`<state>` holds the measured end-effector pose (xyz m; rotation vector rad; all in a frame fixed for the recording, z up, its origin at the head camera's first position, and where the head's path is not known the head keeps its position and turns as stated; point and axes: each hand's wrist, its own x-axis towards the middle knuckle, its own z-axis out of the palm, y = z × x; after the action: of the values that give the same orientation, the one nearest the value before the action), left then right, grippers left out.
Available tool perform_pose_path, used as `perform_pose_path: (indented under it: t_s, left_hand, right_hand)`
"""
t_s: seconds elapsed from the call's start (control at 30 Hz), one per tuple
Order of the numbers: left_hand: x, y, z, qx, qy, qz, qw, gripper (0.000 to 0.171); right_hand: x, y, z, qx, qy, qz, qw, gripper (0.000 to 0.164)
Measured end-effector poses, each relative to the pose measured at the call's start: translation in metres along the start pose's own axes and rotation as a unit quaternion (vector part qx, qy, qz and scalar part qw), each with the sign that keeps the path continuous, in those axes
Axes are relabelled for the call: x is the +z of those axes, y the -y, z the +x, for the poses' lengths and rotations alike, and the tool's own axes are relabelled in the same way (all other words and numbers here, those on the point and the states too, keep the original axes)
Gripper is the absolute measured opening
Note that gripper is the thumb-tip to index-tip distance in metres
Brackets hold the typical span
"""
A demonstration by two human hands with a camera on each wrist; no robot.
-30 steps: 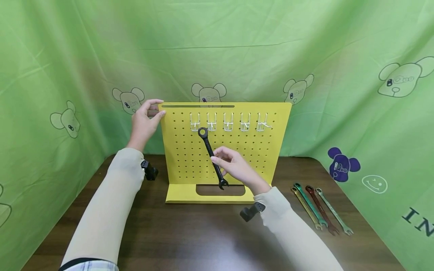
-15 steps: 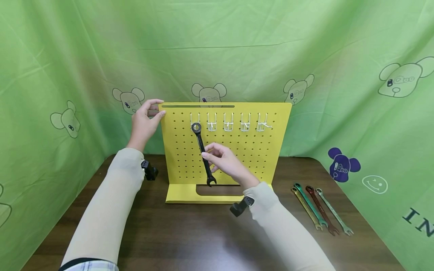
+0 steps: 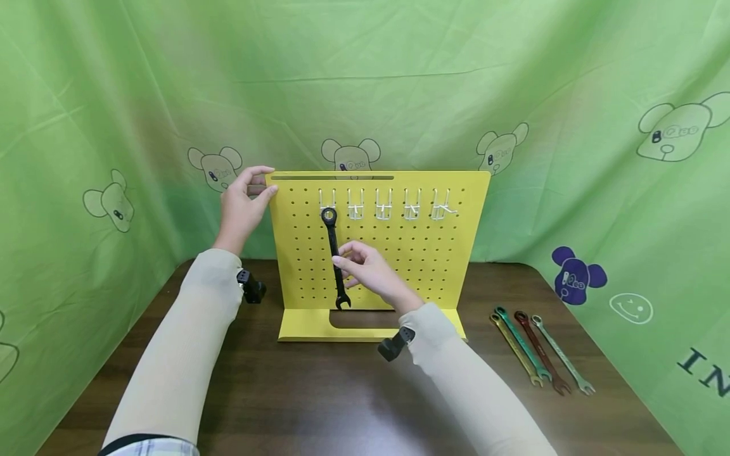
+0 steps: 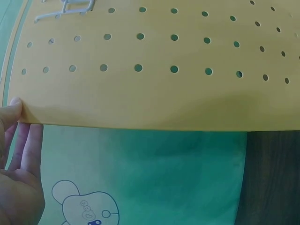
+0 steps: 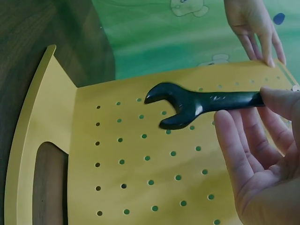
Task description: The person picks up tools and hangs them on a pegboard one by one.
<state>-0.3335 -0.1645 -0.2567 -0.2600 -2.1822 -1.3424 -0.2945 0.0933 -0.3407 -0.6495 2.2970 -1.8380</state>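
Right hand (image 3: 367, 269) pinching wrench (image 3: 332, 240) mid-shank | wrench before board (image 3: 399, 233), ring at board's leftmost hook (image 3: 321, 200) | left hand (image 3: 242, 202) gripping board's top-left corner | best: brace board, square ring to hook

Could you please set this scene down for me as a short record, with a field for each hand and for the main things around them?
Left hand: pinches the board's edge near its upper left corner
Right hand: holds the black wrench by its handle, ring end up
Pegboard: yellow, upright on the table
Hooks: five, white, in a row; the wrench's ring is before the leftmost; contact unclear
Other wrenches: gold, green, red, silver, lying right of the board
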Motion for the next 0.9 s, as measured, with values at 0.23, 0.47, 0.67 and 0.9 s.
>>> perform_pose_path:
  t_s: [0.23, 0.47, 0.67, 0.9]
  left_hand:
    - [0.001, 0.001, 0.0, 0.0, -0.002, 0.0, 1.0, 0.035]
    - [0.001, 0.002, 0.0, 0.002, -0.009, -0.002, 1.0, 0.035]
    - [0.002, 0.003, -0.001, 0.007, -0.012, -0.002, 0.9999, 0.035]
    - [0.003, 0.003, -0.001, 0.012, -0.016, -0.002, 0.9998, 0.035]
  right_hand:
    - [0.006, -0.003, 0.009, 0.017, -0.007, -0.023, 1.0, 0.033]
    - [0.009, -0.003, 0.015, 0.025, -0.013, -0.014, 1.0, 0.037]
    - [0.009, -0.005, 0.015, 0.028, -0.02, -0.012, 0.999, 0.039]
    - [0.004, -0.005, 0.01, 0.022, -0.015, -0.001, 1.0, 0.043]
